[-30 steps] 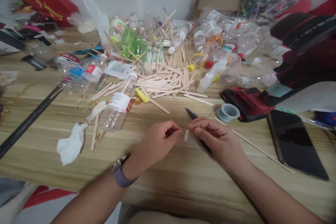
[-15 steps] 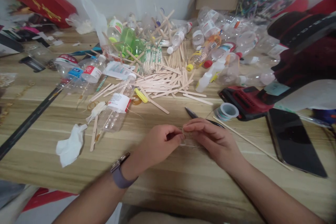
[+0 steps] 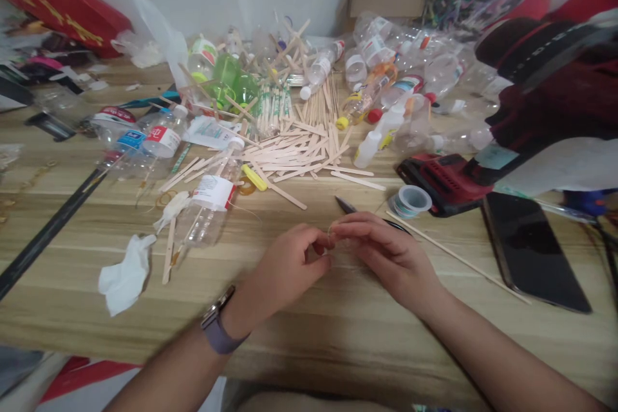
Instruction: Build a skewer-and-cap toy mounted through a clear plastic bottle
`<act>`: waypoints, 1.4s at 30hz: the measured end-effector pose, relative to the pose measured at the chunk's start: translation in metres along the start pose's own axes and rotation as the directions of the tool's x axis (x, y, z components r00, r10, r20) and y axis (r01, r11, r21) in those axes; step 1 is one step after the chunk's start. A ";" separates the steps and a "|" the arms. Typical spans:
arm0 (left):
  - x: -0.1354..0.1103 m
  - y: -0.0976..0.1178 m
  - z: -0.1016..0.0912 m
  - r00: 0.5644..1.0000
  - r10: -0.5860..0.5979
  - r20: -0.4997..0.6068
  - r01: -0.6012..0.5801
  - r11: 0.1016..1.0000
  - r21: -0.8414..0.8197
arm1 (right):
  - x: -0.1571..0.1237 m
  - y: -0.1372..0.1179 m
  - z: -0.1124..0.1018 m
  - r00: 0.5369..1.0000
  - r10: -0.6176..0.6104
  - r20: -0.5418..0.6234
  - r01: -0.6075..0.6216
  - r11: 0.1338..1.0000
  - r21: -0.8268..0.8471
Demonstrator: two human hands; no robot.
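Observation:
My left hand [image 3: 290, 267], with a watch [image 3: 223, 315] on its wrist, has its fingers bent and pinched together over the near part of the table. Facing it, my right hand [image 3: 398, 261] curls its fingers inward, their tips meeting those of the left. Between the fingertips a thin pale strand [image 3: 330, 232] forms a small loop; whether it is thread, wire or a band I cannot tell. Just beyond the right hand lies a dark pointed tool [image 3: 344, 205], partly hidden by it. A small spool [image 3: 410, 201] stands past the right knuckles.
Wooden craft sticks [image 3: 294, 154] are heaped mid-table, with plastic bottles [image 3: 386, 71] behind. A labelled bottle [image 3: 207, 206] lies left, near a crumpled tissue [image 3: 126, 275]. Right are a thin wooden skewer [image 3: 463, 261], a phone [image 3: 535, 251] and a red-black power tool [image 3: 447, 183].
The camera view has shifted slightly, so the table things sit a little further left. My left fingers have moved a little on the strand; both hands stay together.

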State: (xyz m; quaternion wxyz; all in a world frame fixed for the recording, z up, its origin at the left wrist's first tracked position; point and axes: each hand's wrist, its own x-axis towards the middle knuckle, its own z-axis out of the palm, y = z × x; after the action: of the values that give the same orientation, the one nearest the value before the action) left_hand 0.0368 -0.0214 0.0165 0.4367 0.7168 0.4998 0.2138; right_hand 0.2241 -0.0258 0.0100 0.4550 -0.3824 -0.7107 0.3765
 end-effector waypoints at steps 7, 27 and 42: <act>0.002 0.002 0.000 0.998 0.058 -0.023 -0.057 0.997 0.061 | -0.002 -0.002 0.001 0.999 0.030 0.022 -0.031 0.995 0.090; 0.002 0.005 -0.005 0.998 0.056 -0.014 -0.057 0.998 -0.003 | -0.011 -0.002 0.008 0.972 -0.209 0.110 0.236 0.842 -0.485; 0.003 0.002 -0.001 0.992 0.079 -0.094 -0.066 0.988 0.138 | -0.009 -0.007 0.003 0.963 -0.259 0.076 0.260 0.819 -0.512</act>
State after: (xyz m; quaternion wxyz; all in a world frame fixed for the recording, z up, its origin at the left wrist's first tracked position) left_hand 0.0378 -0.0183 0.0184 0.3539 0.7507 0.5078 0.2310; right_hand 0.2224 -0.0377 0.0120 0.3814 -0.3897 -0.8314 0.1068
